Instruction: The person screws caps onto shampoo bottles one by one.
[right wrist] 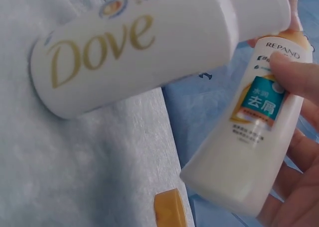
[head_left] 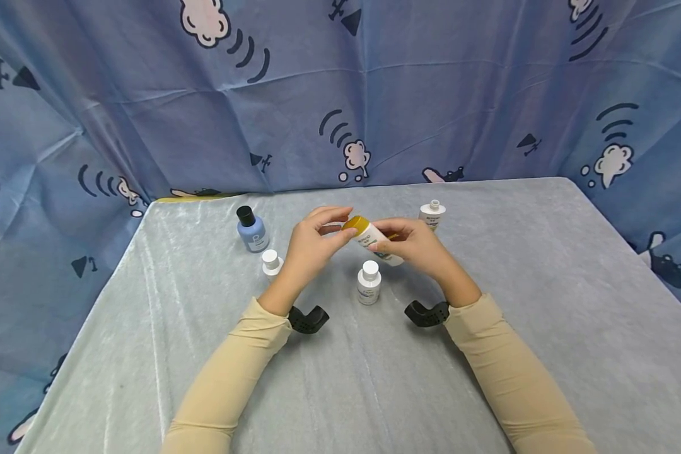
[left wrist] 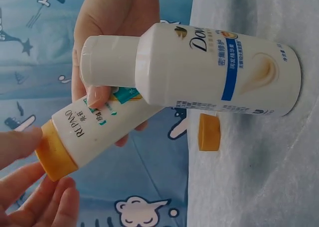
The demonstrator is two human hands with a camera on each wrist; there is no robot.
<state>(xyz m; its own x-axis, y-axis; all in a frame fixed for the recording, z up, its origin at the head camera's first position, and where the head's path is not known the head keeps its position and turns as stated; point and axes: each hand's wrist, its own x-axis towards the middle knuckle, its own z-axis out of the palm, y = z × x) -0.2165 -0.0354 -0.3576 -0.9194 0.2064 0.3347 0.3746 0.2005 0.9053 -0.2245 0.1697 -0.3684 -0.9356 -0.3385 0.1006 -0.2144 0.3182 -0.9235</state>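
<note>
A white REPANO bottle (head_left: 379,244) with a yellow cap (head_left: 356,224) is held tilted above the table. My right hand (head_left: 413,244) grips its body, the thumb lying across the label in the right wrist view. At the cap end, my left hand (head_left: 311,244) pinches the yellow cap between thumb and fingers. The cap sits against the bottle in the left wrist view; whether it is loose I cannot tell. Just below the hands stands an upright white Dove bottle (head_left: 369,287) with a white cap.
A blue bottle with a black cap (head_left: 252,230) stands at the left, near a white-capped bottle (head_left: 271,261) partly behind the left arm. Behind the right hand is a narrow-necked white bottle (head_left: 432,213). A separate yellow cap (left wrist: 209,132) lies on the grey cloth.
</note>
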